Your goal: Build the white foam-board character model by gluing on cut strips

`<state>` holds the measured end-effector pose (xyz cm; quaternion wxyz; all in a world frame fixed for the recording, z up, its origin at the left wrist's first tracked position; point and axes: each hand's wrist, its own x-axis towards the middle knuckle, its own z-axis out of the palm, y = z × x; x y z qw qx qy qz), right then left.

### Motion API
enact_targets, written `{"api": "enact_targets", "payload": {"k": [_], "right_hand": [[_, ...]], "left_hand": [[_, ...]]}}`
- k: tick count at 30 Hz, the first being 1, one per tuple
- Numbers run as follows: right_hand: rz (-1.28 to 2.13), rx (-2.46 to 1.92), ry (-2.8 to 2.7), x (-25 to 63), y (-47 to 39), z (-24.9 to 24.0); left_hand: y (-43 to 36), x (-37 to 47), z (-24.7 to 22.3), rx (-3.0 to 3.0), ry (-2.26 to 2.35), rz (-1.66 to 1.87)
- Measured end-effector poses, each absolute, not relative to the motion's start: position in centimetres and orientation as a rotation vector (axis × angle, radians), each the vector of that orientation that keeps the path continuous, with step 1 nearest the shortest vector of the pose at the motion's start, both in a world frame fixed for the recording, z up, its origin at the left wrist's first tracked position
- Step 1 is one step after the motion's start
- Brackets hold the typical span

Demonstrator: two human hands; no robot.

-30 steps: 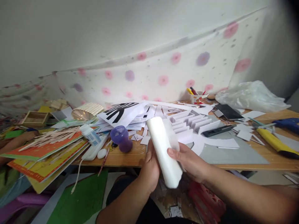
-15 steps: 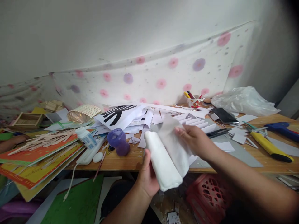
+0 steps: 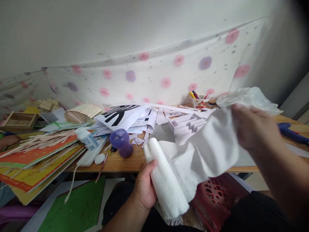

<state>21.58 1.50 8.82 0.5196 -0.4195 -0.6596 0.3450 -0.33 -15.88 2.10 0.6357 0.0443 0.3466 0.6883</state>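
A white roll [image 3: 167, 182] of soft, textured sheet is held tilted in front of the table's edge. My left hand [image 3: 145, 187] grips the roll from its left side, thumb on top. From the roll a loose, wavy length of the sheet [image 3: 205, 149] stretches to the right. My right hand [image 3: 251, 125], blurred by motion, is closed on the far end of that length. Behind the sheet lies a white folded paper structure [image 3: 187, 125], partly covered.
Left on the wooden table [image 3: 108, 164] are a purple cup [image 3: 121, 143], a white bottle [image 3: 87, 138], boards with wooden sticks [image 3: 43, 143] and printed papers [image 3: 120, 117]. A pen cup [image 3: 200, 101], plastic bag [image 3: 248, 98] and blue tool [image 3: 293, 133] are rightward. Another person's hand [image 3: 9, 141] shows far left.
My right hand has moved right and up, pulling a long stretch of sheet off the roll. My left hand still holds the roll. The view has shifted slightly.
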Motion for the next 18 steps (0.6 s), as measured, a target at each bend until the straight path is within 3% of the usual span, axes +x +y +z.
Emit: {"api": "enact_targets", "payload": {"k": [2,6,8,13,15,18], "right_hand": [[1.038,-0.987,-1.656,19.2,-2.0,8.0],[1.578,-0.538,-1.942,14.7,-7.7,6.7],[1.513,-0.556,-1.979,13.6,-8.3,6.6],[0.921,-0.736,-2.072,12.9,-5.8,6.9],[0.937,-0.709,-1.952,12.2,-5.3,6.9],[1.327,-0.556,-1.636,10.5,-6.2,6.9]], "left_hand": [[-15.8,0.0,3.2,0.142,0.753,1.565],[-16.0,0.1,4.4,0.327,0.543,1.473],[-16.2,-0.1,4.5,0.382,0.476,1.460],[-16.7,-0.3,3.9,0.319,0.457,1.638],[-17.0,-0.3,3.4,0.259,0.506,1.622],[-17.2,-0.2,2.7,0.189,0.693,1.677]]}}
